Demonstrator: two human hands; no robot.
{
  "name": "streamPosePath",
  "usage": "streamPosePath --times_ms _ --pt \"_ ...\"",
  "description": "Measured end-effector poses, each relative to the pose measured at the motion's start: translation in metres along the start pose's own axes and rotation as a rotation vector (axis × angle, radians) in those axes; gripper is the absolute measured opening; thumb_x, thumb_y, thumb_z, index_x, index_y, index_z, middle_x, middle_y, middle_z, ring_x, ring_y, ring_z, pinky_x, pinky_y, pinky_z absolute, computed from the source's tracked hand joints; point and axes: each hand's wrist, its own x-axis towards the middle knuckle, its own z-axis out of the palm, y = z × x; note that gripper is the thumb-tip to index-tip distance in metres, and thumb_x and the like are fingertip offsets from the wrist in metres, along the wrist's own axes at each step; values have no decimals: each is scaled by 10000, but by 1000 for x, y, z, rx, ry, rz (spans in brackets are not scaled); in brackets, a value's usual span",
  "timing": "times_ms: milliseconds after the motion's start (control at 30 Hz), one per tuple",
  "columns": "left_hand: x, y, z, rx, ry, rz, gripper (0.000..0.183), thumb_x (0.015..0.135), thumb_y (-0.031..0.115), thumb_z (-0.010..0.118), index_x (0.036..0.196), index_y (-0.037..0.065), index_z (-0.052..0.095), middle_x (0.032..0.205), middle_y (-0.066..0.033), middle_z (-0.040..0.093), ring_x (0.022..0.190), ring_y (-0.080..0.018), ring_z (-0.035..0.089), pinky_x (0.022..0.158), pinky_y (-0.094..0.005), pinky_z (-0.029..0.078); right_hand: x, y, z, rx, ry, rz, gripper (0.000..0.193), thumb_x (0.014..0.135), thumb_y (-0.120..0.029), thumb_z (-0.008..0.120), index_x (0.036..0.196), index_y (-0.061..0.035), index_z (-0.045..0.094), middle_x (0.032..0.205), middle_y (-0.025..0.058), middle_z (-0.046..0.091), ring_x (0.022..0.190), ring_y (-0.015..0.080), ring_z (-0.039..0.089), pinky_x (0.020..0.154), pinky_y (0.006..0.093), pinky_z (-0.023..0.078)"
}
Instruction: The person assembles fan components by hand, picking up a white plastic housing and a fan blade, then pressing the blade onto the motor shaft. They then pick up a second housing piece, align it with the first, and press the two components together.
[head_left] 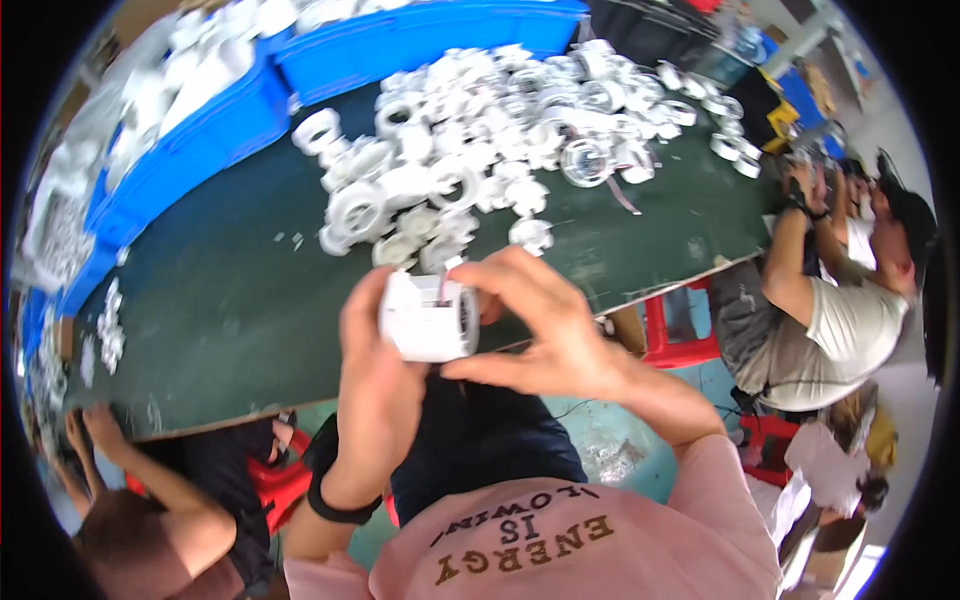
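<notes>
In front of my body, above the table's near edge, my left hand (378,375) is closed around the left side of a white cylindrical plastic housing (420,335). A dark round opening shows at its right end, and a thin dark strip or wire rises from a notch on top to a small white tip. My right hand (555,335) grips the right end, with the thumb at the lower edge and the index fingertip by the small white tip. The other right fingers are partly hidden behind the housing. A pile of white plastic parts (405,185) lies just beyond my hands.
Blue bins (430,45) with white parts line the far and left sides of the green table (230,290). A clear round part (587,162) lies at the pile's right. Co-workers sit at left (170,510) and right (830,330); a red stool (680,330) stands near the right one.
</notes>
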Motion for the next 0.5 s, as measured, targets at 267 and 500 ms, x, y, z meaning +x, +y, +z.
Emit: streamPosePath --times_ms 267,500 --pt "22 29 -60 721 324 62 517 922 300 604 1311 10 424 993 -86 611 795 -212 688 488 -190 469 1 15 -10 -360 35 -82 646 686 -128 787 1266 -28 522 1184 192 492 1027 342 547 856 429 477" --pt "11 120 -214 1009 620 71 487 903 370 622 1223 6 574 1049 -28 604 943 -93 561 817 -232 422 23 123 -105 -1151 -66 88 581 698 -168 776 1237 -137 562 1109 130 575 1060 301 531 895 433 393"
